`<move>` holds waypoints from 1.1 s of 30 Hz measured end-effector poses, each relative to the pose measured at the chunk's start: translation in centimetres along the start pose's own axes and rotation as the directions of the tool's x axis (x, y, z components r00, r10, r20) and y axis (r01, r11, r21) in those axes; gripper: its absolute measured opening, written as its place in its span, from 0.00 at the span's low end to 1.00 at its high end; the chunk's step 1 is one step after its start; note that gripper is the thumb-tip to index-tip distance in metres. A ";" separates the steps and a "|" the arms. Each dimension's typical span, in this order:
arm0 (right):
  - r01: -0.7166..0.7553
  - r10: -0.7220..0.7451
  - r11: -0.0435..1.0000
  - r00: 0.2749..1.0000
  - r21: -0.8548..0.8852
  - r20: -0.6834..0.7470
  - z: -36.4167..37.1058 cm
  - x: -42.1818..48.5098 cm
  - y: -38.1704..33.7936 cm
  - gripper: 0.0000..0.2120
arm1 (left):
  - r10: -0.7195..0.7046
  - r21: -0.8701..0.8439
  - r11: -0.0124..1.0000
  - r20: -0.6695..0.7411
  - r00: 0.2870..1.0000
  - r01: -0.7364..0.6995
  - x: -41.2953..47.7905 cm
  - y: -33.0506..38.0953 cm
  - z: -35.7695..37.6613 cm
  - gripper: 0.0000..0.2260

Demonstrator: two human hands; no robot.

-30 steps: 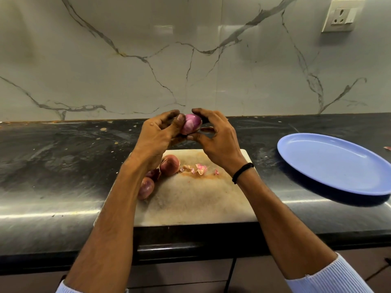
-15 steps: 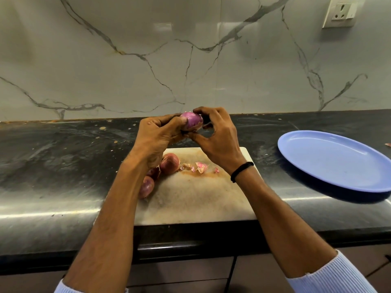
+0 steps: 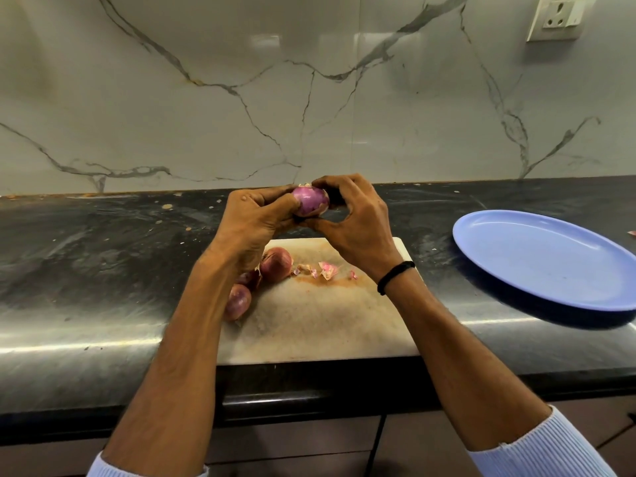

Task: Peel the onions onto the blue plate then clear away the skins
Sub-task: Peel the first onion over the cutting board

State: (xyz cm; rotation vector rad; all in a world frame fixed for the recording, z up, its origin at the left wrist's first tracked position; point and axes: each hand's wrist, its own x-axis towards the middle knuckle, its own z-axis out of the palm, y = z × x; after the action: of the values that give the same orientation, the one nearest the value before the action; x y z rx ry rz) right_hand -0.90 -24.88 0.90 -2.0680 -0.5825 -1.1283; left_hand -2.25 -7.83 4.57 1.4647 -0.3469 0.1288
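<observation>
From the head view, I saw both hands raised together above the far edge of the board (image 3: 320, 321), with one onion (image 3: 309, 200) pinched between them. My left hand (image 3: 254, 222) gripped the onion from the left, its fingers curled tight around that side and the thumb pressed against the purple flesh. My right hand (image 3: 354, 222) closed on it from the right, the forefinger hooked over the top near a pale tuft at the root end and the thumb tucked beneath. The onion looked glossy and purple, most of its dry skin gone on the side facing me.

Below the hands, three unpeeled onions (image 3: 275, 264) lay bunched at the board's left side, touching one another; my left forearm hid part of them. Just to their right, a few scraps of skin (image 3: 327, 270) sat on the board beside an orange-brown stain.

The plate (image 3: 550, 259) rested on the dark counter (image 3: 103, 270) well to the right of the board, with nothing on it. A small pink scrap (image 3: 631, 233) lay on the counter past its far rim, at the frame's edge. A black band (image 3: 395, 277) circled my right wrist, and pale blue ribbed sleeves (image 3: 543, 452) showed at the bottom corners. A socket (image 3: 557, 17) sat on the marble wall (image 3: 206, 98), upper right.
</observation>
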 end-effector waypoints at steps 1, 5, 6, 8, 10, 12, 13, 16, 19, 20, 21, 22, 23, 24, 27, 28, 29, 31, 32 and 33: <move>-0.003 0.003 1.000 1.000 0.006 -0.003 -0.1 0.0 0.0 0.25 | 0.006 0.011 1.000 0.007 1.000 -0.006 0.0 0.0 -0.1 0.09; -0.006 0.006 1.000 1.000 0.018 0.000 -0.2 0.1 0.2 0.25 | 0.027 0.064 0.998 0.019 0.999 -0.028 0.1 -0.2 -0.1 0.14; -0.007 0.007 1.000 1.000 0.021 0.001 -0.2 0.1 0.2 0.25 | 0.031 0.068 0.997 0.022 0.999 -0.032 0.1 -0.2 -0.2 0.14; -0.010 0.010 1.000 1.000 0.027 0.001 -0.2 0.1 0.3 0.25 | 0.031 0.061 0.998 0.025 0.999 -0.032 0.2 -0.4 -0.3 0.14; -0.012 0.012 1.000 1.000 0.027 0.001 -0.2 0.0 0.3 0.25 | 0.029 0.069 0.997 0.032 0.999 -0.031 0.3 -0.6 -0.4 0.14; -0.010 0.010 1.000 1.000 0.030 0.002 -0.1 0.1 0.3 0.25 | 0.029 0.084 0.996 0.040 0.999 -0.033 0.5 -0.8 -0.6 0.14; -0.011 0.011 0.999 1.000 0.035 0.000 -0.2 0.1 0.3 0.25 | 0.031 0.083 0.996 0.043 0.999 -0.034 0.5 -0.8 -0.6 0.14; -0.036 0.037 0.998 0.999 0.060 -0.015 -0.3 0.2 0.4 0.25 | 0.030 0.058 0.998 0.055 0.998 -0.033 0.5 -0.7 -0.5 0.14; -0.037 0.038 0.998 0.999 0.054 -0.011 -0.3 0.1 0.5 0.25 | 0.029 0.072 0.997 0.058 0.998 -0.033 0.4 -0.7 -0.3 0.13; -0.036 0.036 0.998 0.999 0.050 -0.009 -0.2 0.1 0.5 0.25 | 0.027 0.076 0.997 0.052 0.998 -0.031 0.5 -0.8 -0.2 0.13; -0.033 0.034 0.998 0.999 0.046 -0.007 -0.1 0.1 0.5 0.25 | 0.032 0.087 0.996 0.047 0.998 -0.036 0.5 -0.8 -0.2 0.14; -0.033 0.033 0.998 0.999 0.044 -0.005 -0.1 0.0 0.5 0.24 | 0.040 0.105 0.994 0.047 0.998 -0.045 0.6 -0.9 -0.3 0.14; -0.035 0.035 0.998 0.999 0.044 -0.003 -0.1 0.1 0.5 0.24 | 0.049 0.123 0.991 0.047 0.998 -0.055 0.6 -0.9 -0.3 0.15; -0.036 0.036 0.998 0.999 0.043 -0.001 -0.1 0.1 0.5 0.24 | 0.057 0.135 0.989 0.046 0.997 -0.063 0.6 -0.9 -0.4 0.15; -0.037 0.037 0.999 0.999 0.030 0.004 -0.1 0.0 0.6 0.24 | 0.073 0.153 0.985 0.062 0.995 -0.082 0.5 -1.0 -0.5 0.15; -0.037 0.037 0.999 0.999 0.026 0.006 -0.1 0.0 0.6 0.24 | 0.082 0.166 0.982 0.074 0.994 -0.093 0.5 -1.0 -0.5 0.15; -0.037 0.037 0.999 0.999 0.025 0.008 -0.2 0.0 0.6 0.24 | 0.090 0.181 0.978 0.086 0.992 -0.105 0.4 -1.0 -0.6 0.15; -0.042 0.041 0.999 0.999 0.034 0.015 -0.3 0.1 0.5 0.24 | 0.101 0.201 0.972 0.101 0.990 -0.120 0.3 -1.0 -0.6 0.15; -0.048 0.047 0.998 0.999 0.045 0.016 -0.3 0.1 0.5 0.24 | 0.107 0.205 0.971 0.102 0.989 -0.126 0.3 -0.9 -0.6 0.15; -0.057 0.056 0.997 0.998 0.061 0.014 -0.4 0.1 0.4 0.24 | 0.113 0.201 0.971 0.097 0.989 -0.130 0.3 -0.8 -0.5 0.16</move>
State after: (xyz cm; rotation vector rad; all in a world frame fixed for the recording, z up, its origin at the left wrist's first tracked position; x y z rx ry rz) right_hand -0.80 -25.47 1.00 -2.0281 -0.5540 -1.0533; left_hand -1.69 -7.45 3.83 1.6583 -0.5051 0.2067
